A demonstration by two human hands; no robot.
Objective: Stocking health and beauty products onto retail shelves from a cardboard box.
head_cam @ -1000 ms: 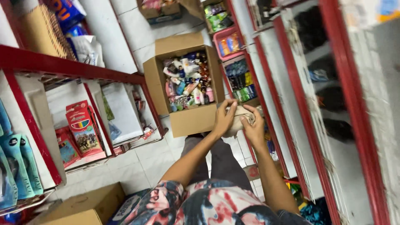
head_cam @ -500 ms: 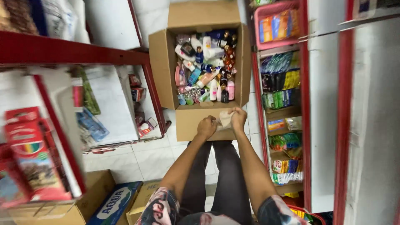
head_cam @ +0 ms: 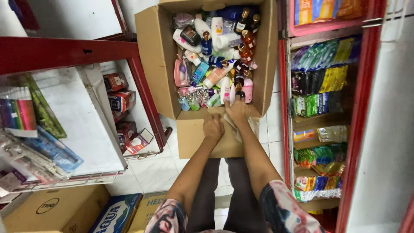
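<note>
Both hands rest at the near edge of an open cardboard box point(head_cam: 159, 64) of toiletry bottles point(head_cam: 215, 56). The left hand point(head_cam: 213, 128) lies curled on the near flap. The right hand point(head_cam: 237, 111) has its fingers closed on a pale crumpled wrapper point(head_cam: 252, 125).

Patterned short sleeves — dark trousers

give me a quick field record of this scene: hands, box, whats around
left hand: resting on the near flap of the cardboard box
right hand: on a crumpled beige wrapper at the box edge
box contents: bottles and tubes, mixed colours
right side: red shelf of sachet packs
left side: red rack with small cartons
</note>
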